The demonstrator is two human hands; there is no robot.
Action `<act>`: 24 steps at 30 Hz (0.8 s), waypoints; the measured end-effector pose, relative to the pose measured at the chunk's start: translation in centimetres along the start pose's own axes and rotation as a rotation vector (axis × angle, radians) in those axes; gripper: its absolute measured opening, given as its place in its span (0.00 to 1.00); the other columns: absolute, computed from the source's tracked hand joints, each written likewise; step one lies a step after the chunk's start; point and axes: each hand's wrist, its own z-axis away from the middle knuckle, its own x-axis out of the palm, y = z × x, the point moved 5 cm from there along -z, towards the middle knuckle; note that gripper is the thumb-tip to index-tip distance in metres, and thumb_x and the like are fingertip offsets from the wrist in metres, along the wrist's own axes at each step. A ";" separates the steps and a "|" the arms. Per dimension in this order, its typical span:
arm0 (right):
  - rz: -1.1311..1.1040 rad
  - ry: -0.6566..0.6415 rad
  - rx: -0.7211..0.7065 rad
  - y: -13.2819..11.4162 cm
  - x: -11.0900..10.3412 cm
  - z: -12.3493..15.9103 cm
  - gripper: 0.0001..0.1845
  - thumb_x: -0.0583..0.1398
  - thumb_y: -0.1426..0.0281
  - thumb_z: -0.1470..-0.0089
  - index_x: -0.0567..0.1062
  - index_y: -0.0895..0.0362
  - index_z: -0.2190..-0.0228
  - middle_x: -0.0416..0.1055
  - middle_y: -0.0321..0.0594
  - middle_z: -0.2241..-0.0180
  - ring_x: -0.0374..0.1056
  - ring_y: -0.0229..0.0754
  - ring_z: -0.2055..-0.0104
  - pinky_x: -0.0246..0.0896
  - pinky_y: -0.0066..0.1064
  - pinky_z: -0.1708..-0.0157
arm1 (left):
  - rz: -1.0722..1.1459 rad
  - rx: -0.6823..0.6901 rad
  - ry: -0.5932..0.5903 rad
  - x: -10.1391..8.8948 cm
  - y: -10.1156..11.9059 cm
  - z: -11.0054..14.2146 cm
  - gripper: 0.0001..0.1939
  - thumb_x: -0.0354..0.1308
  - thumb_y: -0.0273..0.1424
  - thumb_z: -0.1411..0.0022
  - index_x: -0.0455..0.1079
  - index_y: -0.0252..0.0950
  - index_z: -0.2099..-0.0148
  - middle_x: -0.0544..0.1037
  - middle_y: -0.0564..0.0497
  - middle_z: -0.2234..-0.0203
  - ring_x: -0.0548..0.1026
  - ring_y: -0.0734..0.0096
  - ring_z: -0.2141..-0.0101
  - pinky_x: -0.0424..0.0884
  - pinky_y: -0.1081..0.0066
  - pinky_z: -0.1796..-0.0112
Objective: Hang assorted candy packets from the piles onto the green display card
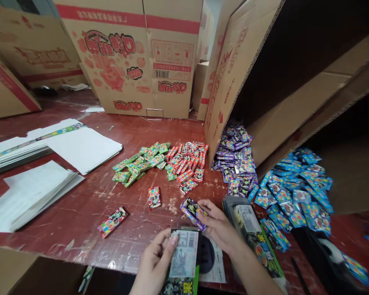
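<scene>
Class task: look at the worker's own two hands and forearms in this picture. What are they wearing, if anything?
Both are bare. The left hand has no glove, ring or watch that shows, and no sleeve reaches its wrist. The right hand is likewise ungloved, its forearm uncovered down to the picture's lower edge. The fingernails look short and unpainted.

Even soft light, edges warped — sharp

There was one view only, from a camera worn on the head, which looked forward and steeply down over a red table [89, 205]. The hands [217, 225] sat close under the lens at the bottom centre of the frame, cardboard boxes [132, 57] stood farther off along the top, and wide-angle bending showed toward the edges.
</scene>
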 end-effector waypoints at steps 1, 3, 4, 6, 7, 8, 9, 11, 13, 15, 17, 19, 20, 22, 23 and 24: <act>0.021 0.063 -0.052 -0.4 -0.1 -0.4 0.25 0.70 0.63 0.62 0.70 0.54 0.61 0.71 0.43 0.56 0.68 0.47 0.54 0.61 0.40 0.53 | -0.003 0.001 -0.006 0.1 0.0 -0.1 0.20 0.60 0.45 0.46 0.70 0.35 0.58 0.75 0.52 0.76 0.71 0.69 0.74 0.68 0.75 0.73; 0.072 0.124 -0.165 -1.2 0.1 -0.9 0.30 0.69 0.64 0.61 0.68 0.53 0.54 0.70 0.43 0.53 0.66 0.47 0.51 0.60 0.40 0.50 | -0.005 0.006 -0.010 0.2 -0.1 -0.2 0.20 0.59 0.45 0.45 0.70 0.35 0.58 0.75 0.52 0.75 0.71 0.69 0.74 0.68 0.75 0.72; 0.100 0.113 -0.202 -1.5 0.5 -1.2 0.30 0.68 0.63 0.59 0.68 0.53 0.53 0.70 0.44 0.53 0.65 0.47 0.50 0.59 0.41 0.49 | -0.004 0.012 -0.008 0.1 -0.2 -0.2 0.19 0.59 0.45 0.45 0.70 0.35 0.58 0.75 0.52 0.75 0.71 0.69 0.74 0.68 0.75 0.72; 0.165 0.019 -0.214 -1.7 1.6 -1.4 0.28 0.66 0.62 0.55 0.69 0.53 0.52 0.70 0.43 0.51 0.64 0.48 0.48 0.58 0.42 0.48 | 0.010 0.023 0.001 0.0 -0.1 -0.2 0.18 0.59 0.44 0.44 0.70 0.36 0.59 0.75 0.52 0.75 0.71 0.70 0.74 0.68 0.75 0.72; 0.208 -0.039 -0.201 -1.5 2.0 -1.4 0.26 0.66 0.62 0.54 0.71 0.53 0.52 0.69 0.43 0.50 0.64 0.48 0.48 0.57 0.43 0.47 | 0.022 0.026 0.007 -0.1 -0.1 -0.2 0.17 0.59 0.44 0.44 0.70 0.35 0.60 0.75 0.53 0.75 0.71 0.71 0.74 0.68 0.75 0.72; 0.251 -0.081 -0.182 -1.4 2.3 -1.4 0.24 0.66 0.62 0.54 0.72 0.52 0.54 0.70 0.42 0.50 0.64 0.49 0.48 0.57 0.43 0.47 | 0.036 0.025 0.016 -0.2 -0.1 -0.1 0.17 0.59 0.44 0.44 0.70 0.35 0.61 0.75 0.53 0.75 0.70 0.71 0.74 0.67 0.76 0.72; 0.280 -0.100 -0.162 -1.2 2.3 -1.3 0.23 0.66 0.62 0.54 0.73 0.53 0.55 0.70 0.42 0.51 0.65 0.49 0.48 0.58 0.43 0.48 | 0.054 0.018 0.026 -0.3 -0.1 -0.1 0.17 0.60 0.44 0.45 0.70 0.35 0.61 0.75 0.53 0.76 0.70 0.72 0.75 0.67 0.76 0.73; 0.271 -0.094 -0.119 -0.9 2.1 -1.2 0.23 0.66 0.61 0.55 0.74 0.53 0.56 0.72 0.42 0.54 0.68 0.49 0.52 0.61 0.44 0.51 | 0.088 -0.004 0.049 -0.4 -0.2 0.0 0.17 0.60 0.44 0.46 0.70 0.35 0.62 0.74 0.54 0.78 0.69 0.73 0.77 0.67 0.76 0.74; 0.201 -0.073 -0.096 -0.7 2.0 -1.1 0.24 0.66 0.61 0.54 0.73 0.53 0.54 0.74 0.42 0.55 0.69 0.49 0.54 0.62 0.44 0.52 | 0.112 -0.021 0.058 -0.5 -0.3 -0.1 0.18 0.60 0.44 0.46 0.70 0.35 0.62 0.74 0.54 0.78 0.69 0.73 0.77 0.66 0.76 0.75; 0.156 -0.075 -0.106 -0.7 2.2 -1.1 0.26 0.65 0.61 0.52 0.70 0.51 0.51 0.72 0.42 0.53 0.68 0.48 0.52 0.60 0.43 0.50 | 0.118 -0.018 0.036 -0.3 -0.4 -0.3 0.17 0.60 0.43 0.45 0.69 0.34 0.61 0.75 0.54 0.77 0.70 0.73 0.77 0.66 0.76 0.74; 0.178 -0.119 -0.128 -0.6 2.5 -1.1 0.27 0.63 0.61 0.50 0.66 0.48 0.48 0.66 0.40 0.47 0.64 0.47 0.48 0.60 0.43 0.49 | 0.114 0.000 0.007 -0.1 -0.4 -0.5 0.16 0.59 0.42 0.44 0.69 0.35 0.60 0.75 0.53 0.77 0.70 0.72 0.76 0.67 0.76 0.73; 0.258 -0.210 -0.145 -0.7 2.6 -0.9 0.26 0.60 0.62 0.47 0.64 0.47 0.46 0.61 0.38 0.43 0.58 0.46 0.43 0.57 0.41 0.47 | 0.104 0.010 -0.010 0.1 -0.3 -0.6 0.16 0.58 0.42 0.43 0.69 0.34 0.60 0.75 0.53 0.76 0.70 0.73 0.75 0.66 0.76 0.73; 0.319 -0.267 -0.149 -0.8 2.6 -0.8 0.25 0.59 0.63 0.46 0.64 0.47 0.46 0.59 0.37 0.42 0.56 0.45 0.41 0.55 0.41 0.46 | 0.097 0.008 -0.015 0.1 -0.3 -0.6 0.16 0.58 0.42 0.42 0.70 0.34 0.60 0.74 0.53 0.77 0.70 0.73 0.75 0.66 0.76 0.73; 0.466 -0.370 -0.142 -1.4 2.3 -0.5 0.24 0.58 0.66 0.44 0.63 0.47 0.46 0.59 0.36 0.43 0.56 0.43 0.42 0.52 0.39 0.44 | 0.077 0.004 -0.030 0.2 -0.3 -0.4 0.16 0.58 0.42 0.42 0.70 0.34 0.60 0.74 0.53 0.77 0.69 0.73 0.75 0.66 0.76 0.73; 0.545 -0.414 -0.131 -1.9 2.1 -0.3 0.24 0.57 0.67 0.44 0.62 0.47 0.45 0.62 0.37 0.44 0.59 0.43 0.44 0.55 0.38 0.46 | 0.064 0.005 -0.038 0.3 -0.3 -0.3 0.16 0.58 0.42 0.42 0.70 0.34 0.61 0.74 0.53 0.77 0.69 0.73 0.75 0.65 0.77 0.73; 0.619 -0.457 -0.111 -2.4 2.0 -0.3 0.25 0.56 0.68 0.43 0.60 0.47 0.44 0.66 0.37 0.48 0.64 0.42 0.49 0.59 0.36 0.50 | 0.052 0.007 -0.046 0.3 -0.3 -0.3 0.16 0.58 0.42 0.42 0.70 0.33 0.60 0.73 0.54 0.77 0.69 0.73 0.75 0.65 0.77 0.73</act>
